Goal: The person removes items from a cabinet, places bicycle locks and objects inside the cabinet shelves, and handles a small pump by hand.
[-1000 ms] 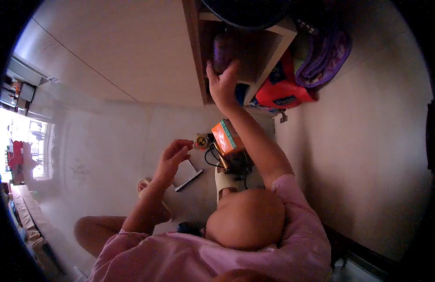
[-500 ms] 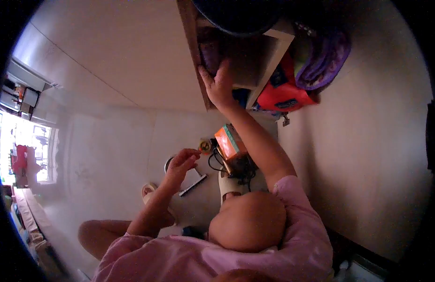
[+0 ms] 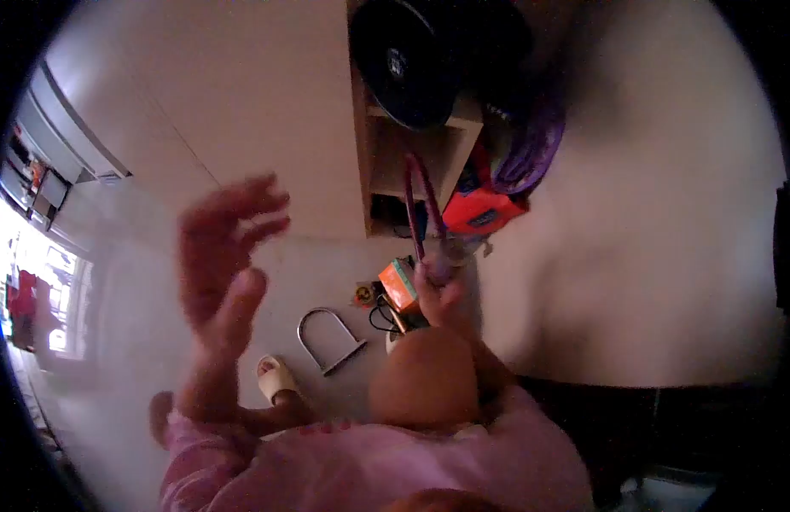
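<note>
My right hand (image 3: 442, 300) is closed around a narrow purple-pink loop (image 3: 409, 192), which looks like a strap folded double and reaches up in front of the shelf opening. Something pale and see-through beside the fingers is too blurred to name. My left hand (image 3: 224, 264) is raised at the left, fingers apart and nothing in it, smeared by motion. On the floor between the hands lies a metal U-shaped lock (image 3: 344, 358) with a straight crossbar. An orange box (image 3: 397, 287) stands just left of my right hand, with a small yellow round item (image 3: 363, 294) beside it.
A wooden shelf unit (image 3: 467, 136) stands ahead, with a large black round object (image 3: 399, 68) on top. Red (image 3: 489, 209) and purple bags (image 3: 544, 149) hang or stand at its right side. A sandalled foot (image 3: 277, 380) rests at lower left. A dark cable lies near the box.
My right hand has come out of the shelf and back toward me, now with the purple-pink loop. My left hand has risen up and left, away from the lock. The view has shifted.
</note>
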{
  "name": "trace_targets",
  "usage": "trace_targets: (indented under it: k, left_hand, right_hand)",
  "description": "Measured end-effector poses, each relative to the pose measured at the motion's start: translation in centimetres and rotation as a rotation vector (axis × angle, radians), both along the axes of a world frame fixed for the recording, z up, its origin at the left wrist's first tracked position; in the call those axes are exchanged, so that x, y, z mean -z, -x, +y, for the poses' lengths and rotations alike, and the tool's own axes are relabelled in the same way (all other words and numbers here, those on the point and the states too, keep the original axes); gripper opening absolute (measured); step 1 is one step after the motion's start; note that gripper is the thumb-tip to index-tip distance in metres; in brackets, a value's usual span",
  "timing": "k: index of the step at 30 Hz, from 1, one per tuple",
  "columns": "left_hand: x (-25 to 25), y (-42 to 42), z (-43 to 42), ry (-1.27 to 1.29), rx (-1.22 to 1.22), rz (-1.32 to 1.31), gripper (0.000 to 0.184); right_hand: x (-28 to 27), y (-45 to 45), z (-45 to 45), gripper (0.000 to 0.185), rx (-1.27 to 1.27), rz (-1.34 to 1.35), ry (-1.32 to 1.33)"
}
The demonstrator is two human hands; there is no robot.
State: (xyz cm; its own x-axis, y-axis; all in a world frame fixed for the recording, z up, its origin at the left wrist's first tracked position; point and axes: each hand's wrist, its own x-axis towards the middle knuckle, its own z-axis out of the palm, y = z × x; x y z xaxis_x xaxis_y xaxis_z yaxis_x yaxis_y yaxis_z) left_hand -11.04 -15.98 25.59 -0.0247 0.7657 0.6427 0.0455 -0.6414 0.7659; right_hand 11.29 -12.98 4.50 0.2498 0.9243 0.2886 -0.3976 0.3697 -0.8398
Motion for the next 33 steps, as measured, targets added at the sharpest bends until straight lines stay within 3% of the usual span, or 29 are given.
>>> trace_targets:
  k: [2,4,6,7,8,11,12,16,18,21,23,27,31,33]
  left_hand:
    - [-5.9,0.3,-2.4,-0.281,0.015,0.090,0.062]
    - [-9.3,-0.2,-4.8,-0.502,0.076,0.197,0.061]
    - [-11.0,-1.7,-7.1,-0.647,0.155,0.297,0.060]
    - [-11.6,-2.5,-8.3,-0.679,0.182,0.322,0.059]
    - [-12.0,-3.1,-9.3,-0.710,0.209,0.347,0.059]
    - [-12.4,-4.4,-11.2,-0.765,0.259,0.382,0.057]
    - [-12.4,-4.6,-11.8,-0.775,0.272,0.388,0.057]
    - [-12.3,-5.1,-13.8,-0.808,0.303,0.404,0.055]
    - [-12.1,-4.9,-14.7,-0.807,0.312,0.402,0.054]
    - [-12.0,-4.4,-15.8,-0.793,0.311,0.376,0.053]
    - [-11.8,-3.7,-16.0,-0.745,0.286,0.318,0.052]
    - [-11.5,-0.4,-15.3,-0.660,0.157,0.121,0.051]
    - [-7.8,2.7,-10.4,-0.310,0.119,-0.047,0.050]
    - [-2.8,3.2,-4.8,-0.114,0.160,-0.033,0.037]
  right_hand:
    - [-2.4,-0.6,-2.1,0.031,0.037,0.227,0.191]
    - [-5.9,-0.7,-3.8,0.031,0.300,-0.089,0.208]
    - [-4.4,-3.3,-4.3,0.039,0.418,-0.350,0.199]
    - [-5.0,-4.5,-4.8,0.044,0.484,-0.476,0.189]
    - [-5.4,-5.1,-6.6,0.036,0.362,-0.231,0.208]
    - [-4.8,-7.0,-7.9,0.046,0.401,-0.304,0.091]
    - [-4.5,-7.7,-8.1,0.042,0.502,-0.553,0.015]
    - [-6.8,-6.9,-9.8,0.038,0.473,-0.317,0.110]
    - [-7.5,-6.6,-10.4,0.038,0.444,-0.316,0.001]
    - [-9.2,-5.9,-8.8,0.042,0.408,-0.158,0.038]
    - [-10.1,-6.9,-9.9,0.040,0.248,-0.364,-0.008]
    - [-13.3,-5.5,-7.8,0.020,0.052,-0.226,0.057]
    - [-14.1,-7.0,-3.5,0.014,-0.210,-0.396,0.168]
    - [-14.2,-6.6,-0.9,0.016,-0.358,-0.502,0.322]
